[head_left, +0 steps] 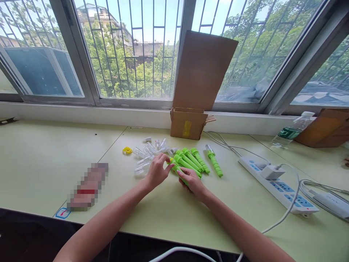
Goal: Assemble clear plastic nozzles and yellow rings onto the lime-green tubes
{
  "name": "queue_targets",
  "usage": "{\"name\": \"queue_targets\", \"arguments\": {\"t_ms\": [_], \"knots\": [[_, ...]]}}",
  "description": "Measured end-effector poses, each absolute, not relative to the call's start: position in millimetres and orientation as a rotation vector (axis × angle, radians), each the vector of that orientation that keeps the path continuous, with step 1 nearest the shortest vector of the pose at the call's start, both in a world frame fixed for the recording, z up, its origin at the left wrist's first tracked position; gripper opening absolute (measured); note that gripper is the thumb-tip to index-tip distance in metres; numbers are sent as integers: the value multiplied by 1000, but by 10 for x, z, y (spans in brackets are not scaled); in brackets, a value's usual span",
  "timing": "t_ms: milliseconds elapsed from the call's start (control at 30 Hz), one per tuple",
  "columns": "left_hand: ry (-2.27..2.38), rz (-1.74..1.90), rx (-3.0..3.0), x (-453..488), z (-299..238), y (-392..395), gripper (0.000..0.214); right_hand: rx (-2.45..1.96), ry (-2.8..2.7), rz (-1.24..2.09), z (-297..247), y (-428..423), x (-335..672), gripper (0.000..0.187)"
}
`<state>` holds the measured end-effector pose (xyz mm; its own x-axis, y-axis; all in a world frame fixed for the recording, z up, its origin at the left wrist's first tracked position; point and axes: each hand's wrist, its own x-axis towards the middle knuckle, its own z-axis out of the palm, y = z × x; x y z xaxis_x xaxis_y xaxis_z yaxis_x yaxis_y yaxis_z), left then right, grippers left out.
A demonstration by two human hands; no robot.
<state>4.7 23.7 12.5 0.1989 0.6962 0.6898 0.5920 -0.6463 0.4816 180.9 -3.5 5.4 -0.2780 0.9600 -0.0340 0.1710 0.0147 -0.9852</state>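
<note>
As left hand (156, 171) and right hand (192, 182) clasp green tube (176, 169) (fingers curled), bottle label (289, 133) seems illegible.

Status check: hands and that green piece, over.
Left hand, right hand both shut on green piece. Spare green pieces alongside. Clear caps near left hand.

A small hand-assembly workroom: a long pale green worktable (40, 163) under barred sliding windows (131, 47), an open brown cardboard box (188, 124), a white multi-socket power strip (278, 186), loose green plastic handles (194, 159)

Bright green ribbed tube (176, 169): lying slanted, wider head far-left, lower end hidden.
</note>
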Motion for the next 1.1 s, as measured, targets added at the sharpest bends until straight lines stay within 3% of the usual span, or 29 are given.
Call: {"name": "queue_targets", "arguments": {"t_ms": [1100], "knots": [[1279, 1408, 2359, 30, 140, 231, 14, -1208, -1509, 1397, 45, -25, 1811, 35]]}}
